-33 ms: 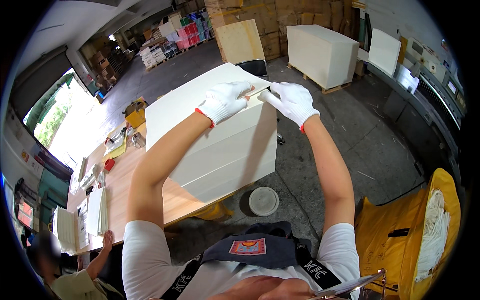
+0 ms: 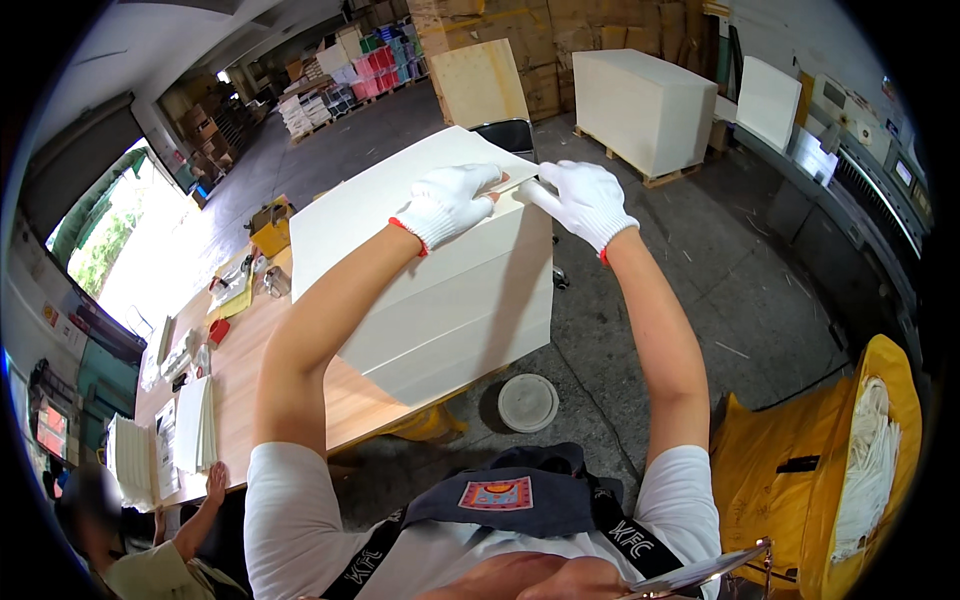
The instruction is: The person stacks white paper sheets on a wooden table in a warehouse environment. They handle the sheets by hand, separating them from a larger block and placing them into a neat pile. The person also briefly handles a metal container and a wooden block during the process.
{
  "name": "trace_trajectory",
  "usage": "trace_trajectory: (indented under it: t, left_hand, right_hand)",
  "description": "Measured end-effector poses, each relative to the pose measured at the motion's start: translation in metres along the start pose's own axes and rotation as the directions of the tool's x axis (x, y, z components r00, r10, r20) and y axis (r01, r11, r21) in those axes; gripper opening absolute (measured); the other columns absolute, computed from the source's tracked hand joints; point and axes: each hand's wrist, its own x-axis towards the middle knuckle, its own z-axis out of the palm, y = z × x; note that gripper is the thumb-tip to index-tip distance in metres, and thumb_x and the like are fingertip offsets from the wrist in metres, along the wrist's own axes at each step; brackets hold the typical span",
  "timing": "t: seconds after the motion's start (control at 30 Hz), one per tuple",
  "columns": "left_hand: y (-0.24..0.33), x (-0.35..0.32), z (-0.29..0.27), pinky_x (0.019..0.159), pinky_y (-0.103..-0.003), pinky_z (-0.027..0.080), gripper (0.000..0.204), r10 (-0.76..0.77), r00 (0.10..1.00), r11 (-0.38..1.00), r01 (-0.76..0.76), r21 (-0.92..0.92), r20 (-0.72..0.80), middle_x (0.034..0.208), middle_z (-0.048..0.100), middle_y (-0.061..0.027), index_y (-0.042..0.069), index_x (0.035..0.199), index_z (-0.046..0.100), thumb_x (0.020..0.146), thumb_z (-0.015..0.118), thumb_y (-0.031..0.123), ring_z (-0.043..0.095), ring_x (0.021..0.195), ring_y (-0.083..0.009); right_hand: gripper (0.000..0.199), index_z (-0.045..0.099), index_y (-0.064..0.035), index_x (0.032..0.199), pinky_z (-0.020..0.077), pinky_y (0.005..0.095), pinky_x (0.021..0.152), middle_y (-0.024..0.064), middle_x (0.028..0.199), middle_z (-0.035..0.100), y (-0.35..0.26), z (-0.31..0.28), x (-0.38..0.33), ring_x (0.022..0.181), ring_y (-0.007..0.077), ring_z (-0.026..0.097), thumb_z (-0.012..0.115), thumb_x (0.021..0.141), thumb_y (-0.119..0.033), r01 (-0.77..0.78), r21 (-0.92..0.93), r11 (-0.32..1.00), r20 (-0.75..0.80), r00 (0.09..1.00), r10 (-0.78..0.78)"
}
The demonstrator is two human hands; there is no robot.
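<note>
Unchanged vs. the earlier frame: both gloved hands sit at the same far corner of the stack; nothing has shifted visibly.

Tall white block-shaped stack of paper sheets (image 2: 440,290): clean top face, side showing faint horizontal layer lines, standing on the end of a light wooden worktable (image 2: 300,400) that runs to the person's left.

Surroundings: large white paper block on a wooden pallet (image 2: 645,105) far centre-right; flat pale wooden board (image 2: 480,82) leaning upright behind the stack; brown cardboard cartons (image 2: 560,40) along the back wall; pink and blue packs (image 2: 385,55) far left-centre. Yellow sack (image 2: 800,470) at lower right, holding white strips. Round white lid (image 2: 528,402) on the concrete floor below the stack. Smaller white sheet piles (image 2: 195,425) on the table near a co-worker's hand (image 2: 215,485).

Left hand (image 2: 450,203) (white knit glove, red cuff): palm down on the stack top, fingers curled over the corner edge. Right hand (image 2: 585,203): same glove, arm extended, fingers closed, pinching the edge of the top sheets at that corner.
</note>
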Motion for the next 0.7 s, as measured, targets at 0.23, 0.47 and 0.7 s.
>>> trace_trajectory:
  t: [0.23, 0.47, 0.7]
  left_hand:
    - [-0.014, -0.006, -0.002, 0.09, -0.035, 0.051, 0.038, 0.038, 0.999, 0.959, -0.035, -0.28, 0.003, 0.115, 0.07, -0.0141, 0.014, 0.133, 0.062, 0.096, 0.056, 0.02, 0.067, 0.104, -0.0261]
    - [0.004, -0.007, -0.007, 0.073, -0.03, 0.053, 0.039, -0.074, 0.992, 0.905, 0.108, -0.412, 0.098, 0.102, 0.07, -0.0056, 0.013, 0.131, 0.063, 0.093, 0.066, 0.022, 0.062, 0.078, -0.0108]
    - [0.004, -0.007, -0.01, 0.071, -0.029, 0.053, 0.045, -0.085, 0.989, 0.878, 0.131, -0.461, 0.119, 0.103, 0.069, -0.0059, 0.012, 0.133, 0.061, 0.089, 0.07, 0.018, 0.062, 0.076, -0.0116]
  right_hand:
    - [0.055, 0.058, -0.0074, 0.085, 0.0464, 0.0455, 0.075, 0.0142, 0.081, 0.063, -0.017, 0.0, 0.017, 0.083, 0.0351, 0.063, 0.043, 0.098, -0.058, -0.42, 0.507, 0.753, 0.255, 0.907, 0.335]
    - [0.056, 0.058, -0.0065, 0.09, 0.0453, 0.0457, 0.079, 0.0197, 0.091, 0.063, -0.026, 0.017, 0.008, 0.091, 0.0417, 0.06, 0.038, 0.099, -0.058, -0.464, 0.584, 0.666, 0.118, 0.86, 0.496]
    - [0.054, 0.059, -0.008, 0.094, 0.0457, 0.0479, 0.079, 0.0206, 0.095, 0.065, -0.024, 0.024, 0.004, 0.094, 0.0429, 0.061, 0.038, 0.1, -0.057, -0.432, 0.6, 0.673, 0.075, 0.868, 0.49]
